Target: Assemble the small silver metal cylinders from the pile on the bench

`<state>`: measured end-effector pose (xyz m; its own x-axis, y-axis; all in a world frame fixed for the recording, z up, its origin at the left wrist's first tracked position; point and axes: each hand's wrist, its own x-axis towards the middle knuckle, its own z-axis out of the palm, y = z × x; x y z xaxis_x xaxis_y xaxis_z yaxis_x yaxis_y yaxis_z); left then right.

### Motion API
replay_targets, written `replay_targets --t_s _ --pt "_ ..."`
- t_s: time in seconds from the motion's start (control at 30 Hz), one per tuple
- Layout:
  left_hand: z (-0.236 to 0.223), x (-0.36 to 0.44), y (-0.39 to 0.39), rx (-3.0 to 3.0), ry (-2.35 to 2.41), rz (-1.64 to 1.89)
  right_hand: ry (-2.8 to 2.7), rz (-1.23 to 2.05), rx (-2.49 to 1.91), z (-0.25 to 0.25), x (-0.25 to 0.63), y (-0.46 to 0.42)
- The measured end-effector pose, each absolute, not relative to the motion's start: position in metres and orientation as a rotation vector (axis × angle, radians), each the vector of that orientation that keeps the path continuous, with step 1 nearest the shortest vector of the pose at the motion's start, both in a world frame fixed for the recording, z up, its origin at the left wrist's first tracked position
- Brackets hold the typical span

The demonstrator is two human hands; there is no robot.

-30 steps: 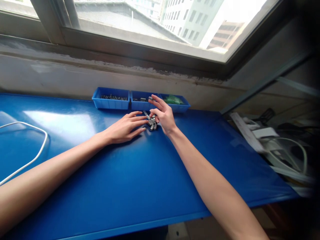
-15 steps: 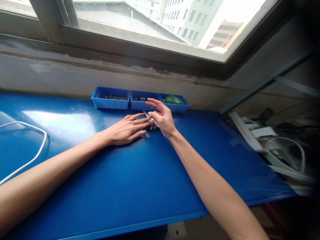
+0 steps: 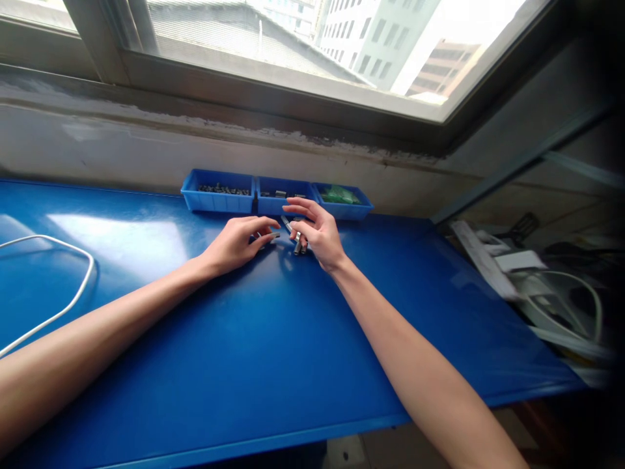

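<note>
Several shiny, tubular metal pieces (image 3: 297, 249); left hand (image 3: 234, 244): grip pinching slim piece (image 3: 276, 235); right hand (image 3: 325, 240): cannot tell grip.

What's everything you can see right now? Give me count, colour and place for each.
Table: one, blue, under both hands.
Bins: three, blue, in a row along the table's back.
Small parts: many, dark grey, in the left bin.
Metal pieces: a few, silver-grey, in the middle bin.
Packaging: uncounted, green, in the right bin.
Loose pieces: several, silvery, partly hidden by the right hand.
Cable: one, white, table's left side.
Wall: one, greyish, behind the bins.
Window: one, grey frame, above the wall; buildings outside.
Clutter: uncounted, white and dark, far right, blurred.
Left hand: one, bare, pinching a silvery piece.
Right hand: one, bare, at the loose pieces.
</note>
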<state>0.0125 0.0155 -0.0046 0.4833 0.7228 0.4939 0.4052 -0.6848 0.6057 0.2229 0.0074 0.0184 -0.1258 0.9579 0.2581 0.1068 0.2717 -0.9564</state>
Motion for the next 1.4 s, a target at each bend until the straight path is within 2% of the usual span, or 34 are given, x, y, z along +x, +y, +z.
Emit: replay_targets --t_s 0.13,0.27,0.57,1.0,1.17,1.33,1.4 --pt "0.002 0.009 0.017 1.782 0.897 1.163 -1.516 1.057 -1.049 0.021 0.221 0.004" --pt "0.006 0.009 0.017 1.644 0.807 1.196 -1.558 1.162 -1.011 0.024 0.217 -0.002" --pt "0.005 0.012 0.013 1.671 0.758 1.207 -1.507 1.248 -0.970 0.022 0.214 -0.003" --pt "0.003 0.016 0.014 2.019 1.014 1.129 -1.360 1.063 -0.978 0.020 0.228 0.025" --pt "0.000 0.015 0.015 2.183 1.038 1.104 -1.360 0.844 -1.075 0.012 0.237 0.020" --pt "-0.005 0.012 0.018 2.316 1.095 1.098 -1.618 0.272 -1.388 0.007 0.245 0.014" --pt "-0.006 0.011 0.018 2.349 1.090 1.092 -1.771 0.139 -1.445 0.005 0.244 0.012"
